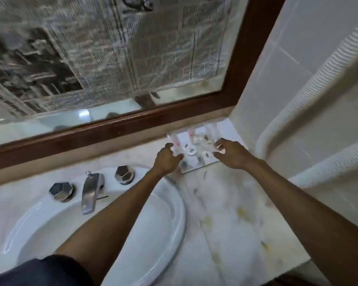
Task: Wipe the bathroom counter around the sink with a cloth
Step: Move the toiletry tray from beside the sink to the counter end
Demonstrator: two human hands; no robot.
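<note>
The marble counter (225, 203) runs to the right of the white oval sink (153, 234) and shows yellowish and dark stains. In its back right corner sits a white tray (198, 166) holding several small toiletry bottles (191, 149) with white caps. My left hand (166, 159) curls around the tray's left edge. My right hand (233, 154) pinches its right edge. No cloth is in view. The picture is blurred by motion.
A chrome faucet (90, 193) and two faceted knobs (61, 190) (124, 174) stand behind the basin. A wood-framed mirror (132, 122) covered with newspaper (112, 58) rises behind the counter. A tiled wall and a hanging white towel (318, 100) close off the right side.
</note>
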